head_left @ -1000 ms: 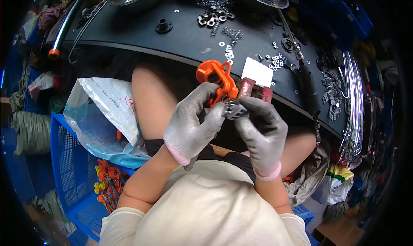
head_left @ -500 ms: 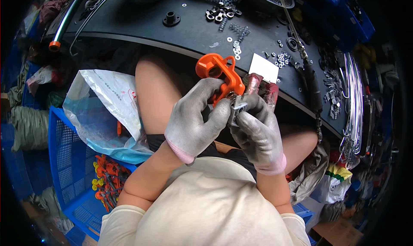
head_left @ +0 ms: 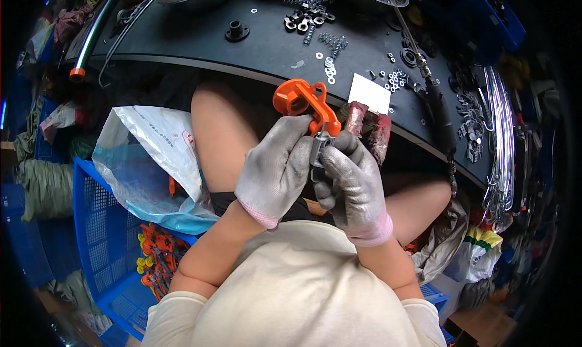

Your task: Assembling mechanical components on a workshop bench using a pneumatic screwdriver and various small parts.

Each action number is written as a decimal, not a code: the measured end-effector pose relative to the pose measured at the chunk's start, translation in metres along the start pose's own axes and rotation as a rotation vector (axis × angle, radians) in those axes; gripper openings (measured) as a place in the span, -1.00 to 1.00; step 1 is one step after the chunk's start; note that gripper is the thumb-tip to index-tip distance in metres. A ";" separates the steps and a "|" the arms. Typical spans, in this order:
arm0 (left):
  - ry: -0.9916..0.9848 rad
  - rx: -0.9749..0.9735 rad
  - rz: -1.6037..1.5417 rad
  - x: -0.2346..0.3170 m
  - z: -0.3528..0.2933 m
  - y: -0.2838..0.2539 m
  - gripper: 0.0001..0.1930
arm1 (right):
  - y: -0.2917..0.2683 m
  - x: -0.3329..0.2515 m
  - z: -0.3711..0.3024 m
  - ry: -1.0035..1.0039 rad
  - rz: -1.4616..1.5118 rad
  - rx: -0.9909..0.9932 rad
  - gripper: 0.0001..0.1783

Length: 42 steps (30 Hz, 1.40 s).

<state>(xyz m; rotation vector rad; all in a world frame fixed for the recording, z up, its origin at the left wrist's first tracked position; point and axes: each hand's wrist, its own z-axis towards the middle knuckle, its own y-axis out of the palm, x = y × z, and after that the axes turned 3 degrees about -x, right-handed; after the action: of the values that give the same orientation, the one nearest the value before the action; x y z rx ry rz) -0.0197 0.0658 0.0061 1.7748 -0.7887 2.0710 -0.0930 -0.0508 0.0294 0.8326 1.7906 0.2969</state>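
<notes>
My gloved left hand (head_left: pixel 271 168) is closed on an orange plastic part (head_left: pixel 325 113) with a ring-shaped end and a loop, held over my lap near the table edge. Below its lower end is a small grey metal clip-like piece (head_left: pixel 318 151). The thumb and fingers of my gloved right hand (head_left: pixel 357 189) pinch this piece against the orange part. My fingertips hide where the two meet. Just beyond my right hand, two handles wrapped in worn red tape (head_left: pixel 356 117) stick out at the table edge.
On the dark table (head_left: pixel 182 40) lie nuts (head_left: pixel 301 24), springs, washers (head_left: pixel 330 74), a black flanged part (head_left: pixel 236 31) and a white card (head_left: pixel 368 93). A black air tool (head_left: pixel 439 119) hangs at right. A blue crate (head_left: pixel 97 225) holding orange parts and a plastic bag (head_left: pixel 151 153) are at left.
The orange part has turned slightly, and the metal piece now sits more upright below it. Both hands have shifted slightly left and stay closed together.
</notes>
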 end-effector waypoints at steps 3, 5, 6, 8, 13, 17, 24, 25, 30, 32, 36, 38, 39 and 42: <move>0.106 -0.029 0.024 -0.006 0.000 -0.004 -0.65 | -0.001 0.002 -0.001 -0.017 0.004 -0.007 -0.72; 0.220 -0.064 0.044 -0.006 -0.001 -0.008 -0.42 | -0.002 0.003 -0.003 -0.005 -0.012 -0.009 -0.70; 0.169 -0.137 0.048 -0.005 -0.004 -0.016 -0.44 | -0.004 0.004 -0.002 -0.016 -0.008 -0.037 -0.71; 0.120 -0.149 0.094 0.002 -0.002 -0.019 -0.33 | -0.001 -0.002 0.002 0.000 -0.065 -0.035 -0.75; 0.053 -0.177 0.133 -0.003 -0.012 -0.038 -0.36 | 0.000 -0.038 0.026 0.177 -0.583 -0.361 -0.76; -0.097 -0.147 0.147 0.001 -0.026 -0.044 -0.44 | 0.008 -0.109 0.088 0.086 -1.395 -0.201 -0.70; -0.148 -0.072 0.064 -0.006 -0.027 -0.039 -0.42 | -0.059 -0.121 0.234 -0.550 -1.577 -0.016 -0.63; -0.128 -0.059 0.068 -0.009 -0.029 -0.039 -0.44 | -0.056 -0.122 0.237 -0.553 -1.579 -0.022 -0.63; -0.062 -0.048 0.125 0.006 -0.017 -0.034 -0.37 | -0.072 -0.131 0.218 -0.656 -1.893 0.135 -0.70; 0.161 0.015 0.293 -0.006 -0.009 -0.034 -0.22 | -0.045 -0.138 0.163 -0.550 -1.454 0.062 -0.80; 0.470 -0.093 0.580 -0.005 0.020 -0.030 -0.09 | -0.013 -0.124 0.058 -0.796 -1.230 -0.650 -0.80; 0.560 -0.120 0.547 0.000 0.029 -0.018 -0.11 | -0.015 -0.100 0.030 -0.995 -1.524 -0.318 -0.76; 0.568 -0.132 0.543 0.006 0.032 -0.011 -0.11 | -0.017 -0.096 0.021 -1.083 -1.599 -0.251 -0.73; 0.726 -0.168 0.604 0.025 0.037 0.004 -0.14 | -0.027 -0.089 0.000 -1.228 -1.807 -0.078 -0.80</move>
<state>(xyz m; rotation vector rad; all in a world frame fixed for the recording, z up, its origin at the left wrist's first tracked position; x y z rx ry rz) 0.0030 0.0382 0.0331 0.6158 -1.2902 2.6391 -0.0885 -0.1293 0.0787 -0.7646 0.7270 -1.0821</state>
